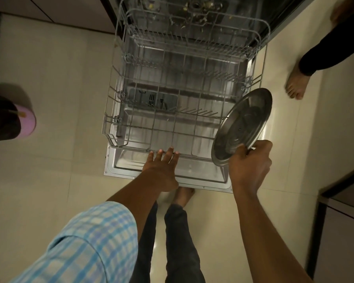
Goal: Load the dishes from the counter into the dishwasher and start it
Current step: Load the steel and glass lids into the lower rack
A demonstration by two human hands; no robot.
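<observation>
Loading has barely begun: the lower rack (172, 103) sits pulled out and empty (left hand (161, 166) spread wide on its front rim), right hand (251, 166) gripping a steel plate (242, 125).

Just one view here, a wide-angle head cam looking pretty much straight down from standing height. It faces forward and down over the pulled-out lower rack (172, 99) and the open dishwasher door (168, 176), with the machine's opening at the far edge. The wearer's own legs and arms fill the near part. Edges bend a lot, so the tiled floor (55, 99) curves away left and right.
</observation>
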